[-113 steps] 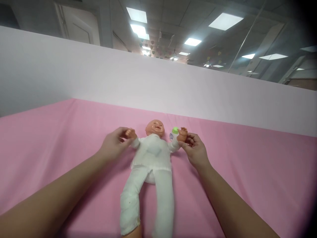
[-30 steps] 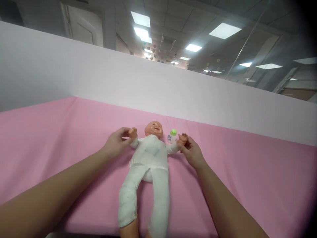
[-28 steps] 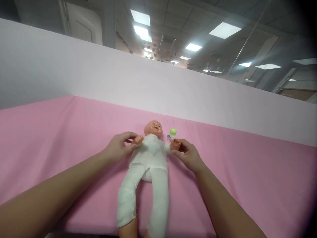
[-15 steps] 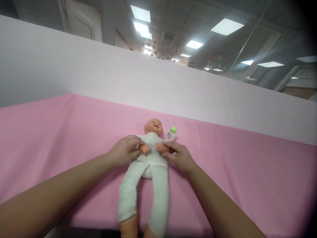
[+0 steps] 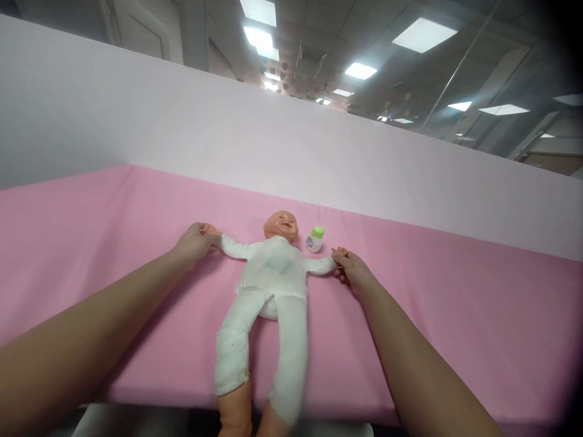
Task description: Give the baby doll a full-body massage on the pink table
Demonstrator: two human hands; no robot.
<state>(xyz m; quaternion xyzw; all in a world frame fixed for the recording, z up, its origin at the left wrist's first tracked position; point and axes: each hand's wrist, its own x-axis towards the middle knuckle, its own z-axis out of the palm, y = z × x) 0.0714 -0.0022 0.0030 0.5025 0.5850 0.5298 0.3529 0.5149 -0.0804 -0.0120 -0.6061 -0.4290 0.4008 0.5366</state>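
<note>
A baby doll [image 5: 276,267] with a white cloth body lies on its back, its smiling head at the far end and its lower legs reaching past the near edge of the pink cover. My left hand [image 5: 197,243] is closed round the doll's hand on the left, with that arm stretched out sideways. On the other side my right hand [image 5: 353,270] grips the doll's other wrist, the doll's small fingers showing above mine. Both doll arms are spread wide from the chest. A small clear bottle with a green cap [image 5: 314,239] stands beside the doll's head.
The pink cover [image 5: 437,303] spreads over the table, with folds on both sides. A white low wall [image 5: 204,133] runs along the back. Glass above it shows ceiling lights. Under the near edge, pale objects are partly visible.
My two hands have moved apart, drawing the doll's arms from over its chest out to the sides. The bottle still stands by the head.
</note>
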